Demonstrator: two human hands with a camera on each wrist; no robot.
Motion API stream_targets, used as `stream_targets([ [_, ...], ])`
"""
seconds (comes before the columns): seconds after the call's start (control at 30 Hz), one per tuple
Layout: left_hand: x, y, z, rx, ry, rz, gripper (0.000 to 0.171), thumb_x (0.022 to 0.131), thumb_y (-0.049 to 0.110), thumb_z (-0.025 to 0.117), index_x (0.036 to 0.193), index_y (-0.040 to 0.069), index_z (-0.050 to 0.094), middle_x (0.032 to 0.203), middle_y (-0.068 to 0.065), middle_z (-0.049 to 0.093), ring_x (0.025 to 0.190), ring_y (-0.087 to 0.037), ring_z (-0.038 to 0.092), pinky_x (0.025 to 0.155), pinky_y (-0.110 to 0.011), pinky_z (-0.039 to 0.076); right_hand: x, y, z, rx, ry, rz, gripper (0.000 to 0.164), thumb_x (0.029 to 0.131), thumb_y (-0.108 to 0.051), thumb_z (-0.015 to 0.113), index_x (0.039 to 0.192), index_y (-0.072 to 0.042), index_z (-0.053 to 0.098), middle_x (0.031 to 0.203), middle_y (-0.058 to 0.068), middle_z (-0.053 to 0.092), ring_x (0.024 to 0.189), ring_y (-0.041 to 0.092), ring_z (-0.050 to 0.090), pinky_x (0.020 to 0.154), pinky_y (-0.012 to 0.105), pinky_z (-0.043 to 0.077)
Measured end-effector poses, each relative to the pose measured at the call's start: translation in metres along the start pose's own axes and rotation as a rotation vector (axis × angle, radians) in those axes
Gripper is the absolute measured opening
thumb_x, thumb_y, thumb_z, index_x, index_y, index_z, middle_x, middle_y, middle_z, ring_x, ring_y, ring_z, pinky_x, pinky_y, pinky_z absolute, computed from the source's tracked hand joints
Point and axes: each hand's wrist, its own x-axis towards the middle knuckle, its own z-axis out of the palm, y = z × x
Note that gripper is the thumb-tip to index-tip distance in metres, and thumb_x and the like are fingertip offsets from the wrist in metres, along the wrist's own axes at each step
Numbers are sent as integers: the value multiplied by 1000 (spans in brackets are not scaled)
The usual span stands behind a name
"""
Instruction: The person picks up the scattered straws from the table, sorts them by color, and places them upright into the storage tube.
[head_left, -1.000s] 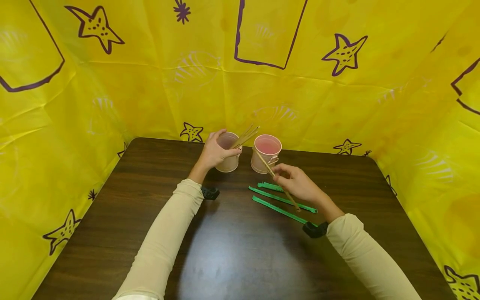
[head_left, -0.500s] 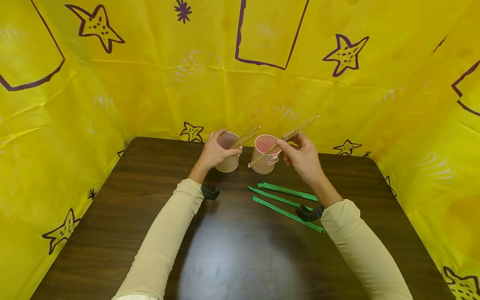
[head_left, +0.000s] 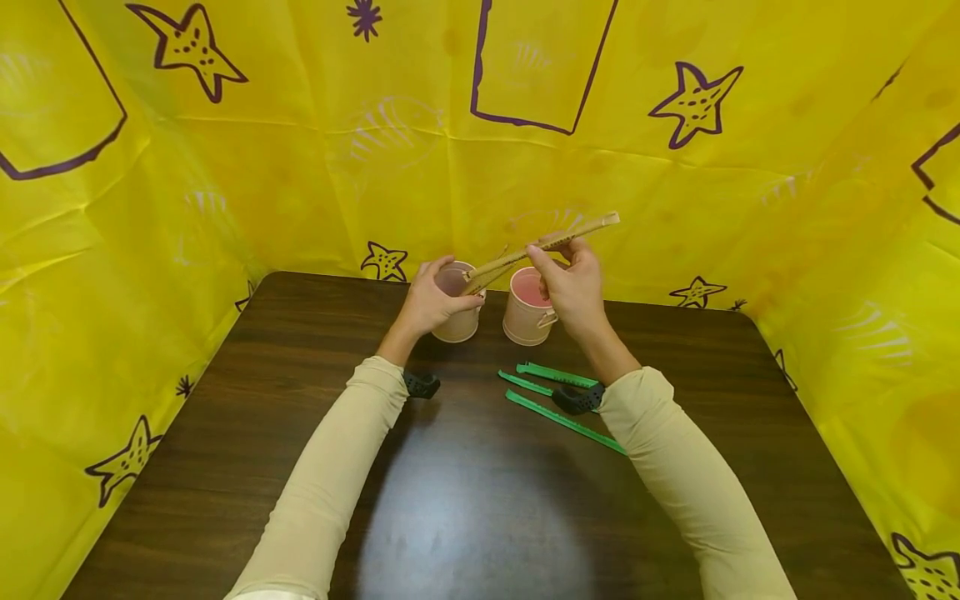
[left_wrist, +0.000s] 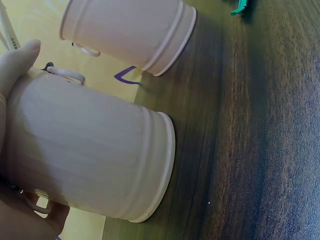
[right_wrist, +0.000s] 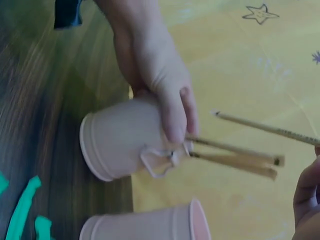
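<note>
My left hand (head_left: 431, 302) grips a small pale pink bucket (head_left: 456, 331) by its rim, fingers and thumb on opposite sides. Several slim tan sticks (right_wrist: 235, 150) lean out of it, near the thumb. Between thumb and fingers, my right hand (head_left: 576, 285) pinches another slim tan stick (head_left: 577, 232) with dark print, perhaps a wrapped straw. One end of it is over the left bucket's opening, beside the leaning sticks in the head view. A second pink bucket (head_left: 527, 323) stands just right of the first, its reddish inside visible.
Several green printed strips (head_left: 564, 421) lie on the dark wooden table (head_left: 315, 450) in front of the right bucket, partly covered by the right wrist's black strap (head_left: 577, 399). A yellow sheet (head_left: 292, 192) with starfish drawings hangs behind and at both sides.
My right hand has lifted its tan stick from above the green strips, past the right bucket, up and left to the left bucket's mouth. My left hand keeps its grip there.
</note>
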Motion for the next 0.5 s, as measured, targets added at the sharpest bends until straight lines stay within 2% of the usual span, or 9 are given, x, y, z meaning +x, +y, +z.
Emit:
stream_targets([
  [0.1,0,0,0,1,-1,-1,105,70,45,93,155,14,42,149,-14,42,139,-34,43,117,-53,38,4,5,10,-25,-27,1,17,96,-12,72,109,-10,60,97,-4,64,47,5,44,46,18,39],
  [0.27,0,0,0,-10,-7,-1,105,71,46,93,156,14,40,149,-14,41,136,-34,45,117,-52,38,11,20,24,-140,-75,-19,26,96,-14,72,115,0,62,97,-1,64,45,6,45,44,19,39],
  [0.5,0,1,-1,-7,-13,4,104,73,44,92,157,14,39,149,-14,41,134,-33,47,117,-50,39,20,38,36,-280,-83,2,27,95,-19,74,113,-1,64,96,2,64,54,4,51,50,17,41],
])
